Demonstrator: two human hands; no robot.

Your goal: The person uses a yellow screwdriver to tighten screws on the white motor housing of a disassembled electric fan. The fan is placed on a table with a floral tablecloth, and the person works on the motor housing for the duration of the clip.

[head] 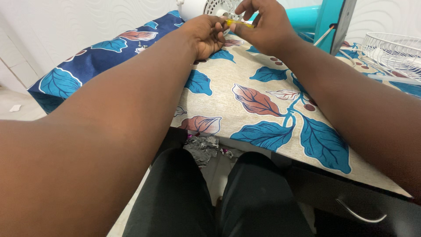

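Observation:
Both my arms reach across a table covered with a leaf-patterned cloth point(245, 105). My right hand point(265, 26) grips a small yellow-handled screwdriver point(239, 23), its shaft pointing left toward my left hand point(207, 34). The left hand's fingers are curled close to the screwdriver's tip, beside a white fan body point(206, 6) at the table's far edge; what they pinch is hidden.
A white wire fan grille point(392, 50) lies at the far right. A teal stand point(326, 19) rises behind my right hand. Small screws point(141, 46) rest on the dark blue part of the cloth. Crumpled foil point(202, 147) lies on the floor by my knees.

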